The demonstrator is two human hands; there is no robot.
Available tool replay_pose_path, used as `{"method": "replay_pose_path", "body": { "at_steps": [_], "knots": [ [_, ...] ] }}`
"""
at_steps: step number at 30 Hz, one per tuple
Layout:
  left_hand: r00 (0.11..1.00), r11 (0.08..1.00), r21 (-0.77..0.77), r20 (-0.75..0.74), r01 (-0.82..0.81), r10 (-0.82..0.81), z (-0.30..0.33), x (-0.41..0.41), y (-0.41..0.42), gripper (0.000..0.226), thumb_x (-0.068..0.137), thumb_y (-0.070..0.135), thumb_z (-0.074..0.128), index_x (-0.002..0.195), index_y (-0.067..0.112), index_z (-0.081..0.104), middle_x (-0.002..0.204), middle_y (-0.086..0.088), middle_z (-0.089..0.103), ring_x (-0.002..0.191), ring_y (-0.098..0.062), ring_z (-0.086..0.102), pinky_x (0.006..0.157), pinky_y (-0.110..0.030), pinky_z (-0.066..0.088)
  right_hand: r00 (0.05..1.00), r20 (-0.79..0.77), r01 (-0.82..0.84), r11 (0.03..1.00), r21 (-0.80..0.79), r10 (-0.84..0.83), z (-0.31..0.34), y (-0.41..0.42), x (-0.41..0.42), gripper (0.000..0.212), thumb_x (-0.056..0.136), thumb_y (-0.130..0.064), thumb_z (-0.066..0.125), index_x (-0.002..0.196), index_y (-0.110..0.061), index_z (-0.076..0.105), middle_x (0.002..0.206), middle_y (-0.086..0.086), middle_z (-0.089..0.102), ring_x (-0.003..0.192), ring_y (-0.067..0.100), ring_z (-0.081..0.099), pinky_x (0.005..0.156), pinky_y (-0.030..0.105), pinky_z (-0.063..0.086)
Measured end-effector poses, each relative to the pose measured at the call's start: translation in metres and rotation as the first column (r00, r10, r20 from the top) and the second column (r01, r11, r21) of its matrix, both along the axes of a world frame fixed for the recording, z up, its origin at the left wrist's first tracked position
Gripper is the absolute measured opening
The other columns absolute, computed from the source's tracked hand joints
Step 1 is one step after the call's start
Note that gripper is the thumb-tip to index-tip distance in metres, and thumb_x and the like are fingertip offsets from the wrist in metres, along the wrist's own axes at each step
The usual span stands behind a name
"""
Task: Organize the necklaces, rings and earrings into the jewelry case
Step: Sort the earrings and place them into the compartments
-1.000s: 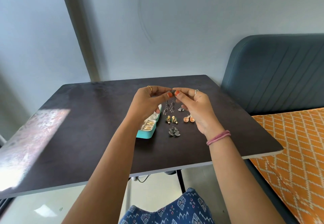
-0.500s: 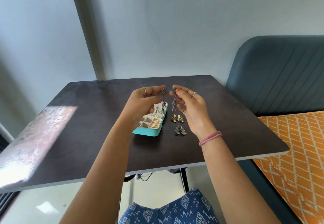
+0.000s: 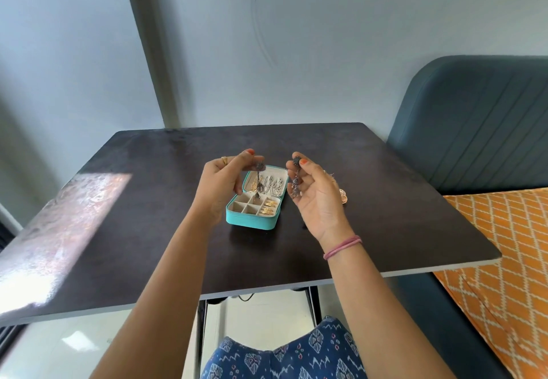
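— What's the biggest thing here?

— The dark surface (image 3: 385, 201), with a blue padded seat (image 3: 474, 129) off to the right of both hands and an orange patterned cushion (image 3: 510, 248) on it.

— And the jewelry case?

— The teal jewelry case (image 3: 252, 218) lies open on the surface, below and between the two grips. Its lid (image 3: 268, 181) is tipped back with chains (image 3: 274, 187) lying against it, and gold pieces (image 3: 268, 206) sit in the right-hand compartments (too small to tell which kind).

— What are the hands doing?

— The left hand (image 3: 221, 184) pinches one dark dangling earring (image 3: 259, 178) by its top between thumb and fingertip; that earring hangs down over the open case, and I cannot tell whether its lower end touches the tray. The right hand (image 3: 318, 198) pinches the matching earring (image 3: 296, 180) the same way, and it hangs in front of the palm, just right of the case.

— Anything else near the right grip?

— A small coppery earring (image 3: 343, 195) peeks out from behind it, on the surface. A pink band (image 3: 342, 246) circles that wrist.
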State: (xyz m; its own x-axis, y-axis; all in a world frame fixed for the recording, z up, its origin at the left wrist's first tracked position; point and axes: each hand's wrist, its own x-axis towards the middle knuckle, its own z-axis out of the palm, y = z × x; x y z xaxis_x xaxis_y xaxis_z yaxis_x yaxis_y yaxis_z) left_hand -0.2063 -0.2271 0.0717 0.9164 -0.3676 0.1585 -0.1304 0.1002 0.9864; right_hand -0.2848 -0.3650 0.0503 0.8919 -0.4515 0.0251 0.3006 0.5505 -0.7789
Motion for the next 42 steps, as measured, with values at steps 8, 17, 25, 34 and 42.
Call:
{"method": "replay_pose_path", "body": {
  "at_steps": [8, 17, 25, 34, 42],
  "knots": [
    [0.99, 0.996, -0.087, -0.14, -0.016, 0.004, -0.032, 0.028, 0.004, 0.04, 0.095, 0.033, 0.056, 0.064, 0.019, 0.078, 0.084, -0.003, 0.076, 0.049, -0.007, 0.035, 0.061, -0.025, 0.036, 0.999, -0.024, -0.034, 0.997, 0.065, 0.035, -0.017, 0.009, 0.014, 0.016, 0.093, -0.016, 0.056, 0.094, -0.016, 0.072, 0.087, -0.001, 0.071, 0.083, 0.006, 0.063, 0.077, 0.025, 0.044],
    [0.976, 0.972, -0.215, -0.21, -0.097, 0.051, -0.061, 0.033, -0.006, 0.04, 0.096, 0.031, 0.053, 0.07, 0.012, 0.077, 0.057, -0.008, 0.047, 0.04, -0.008, 0.032, 0.065, -0.016, 0.05, 0.998, -0.034, -0.05, 0.998, 0.034, 0.051, -0.023, 0.008, 0.021, 0.016, 0.094, -0.016, 0.055, 0.097, -0.015, 0.071, 0.094, 0.0, 0.071, 0.095, 0.01, 0.064, 0.083, 0.028, 0.047],
    [0.97, 0.957, -0.254, -0.229, -0.141, 0.082, -0.068, 0.015, -0.014, 0.038, 0.097, 0.026, 0.052, 0.073, 0.0, 0.066, 0.061, -0.008, 0.062, 0.04, -0.005, 0.043, 0.064, -0.017, 0.05, 0.997, -0.05, -0.062, 0.998, -0.023, 0.061, -0.03, 0.007, 0.018, 0.017, 0.094, -0.012, 0.054, 0.094, -0.014, 0.071, 0.088, 0.001, 0.073, 0.091, 0.01, 0.064, 0.089, 0.037, 0.048],
    [0.965, 0.949, -0.27, -0.244, -0.162, 0.095, -0.08, -0.003, -0.008, 0.051, 0.098, 0.024, 0.05, 0.051, 0.023, 0.069, 0.068, -0.002, 0.071, 0.06, -0.011, 0.059, 0.067, -0.02, 0.051, 0.998, -0.051, -0.05, 0.992, -0.113, 0.045, -0.044, 0.007, 0.012, 0.017, 0.094, -0.007, 0.054, 0.096, -0.01, 0.071, 0.089, 0.004, 0.074, 0.086, 0.009, 0.069, 0.068, 0.02, 0.052],
    [0.984, 0.983, -0.097, -0.1, -0.155, 0.146, -0.088, 0.0, 0.011, 0.035, 0.097, 0.03, 0.052, 0.075, 0.026, 0.079, 0.075, -0.011, 0.068, 0.051, -0.007, 0.045, 0.057, -0.017, 0.045, 0.996, -0.081, -0.047, 0.98, -0.194, 0.032, -0.056, 0.008, 0.014, 0.02, 0.093, -0.003, 0.055, 0.093, -0.01, 0.074, 0.087, 0.011, 0.074, 0.088, 0.014, 0.068, 0.083, 0.024, 0.05]
  ]
}}
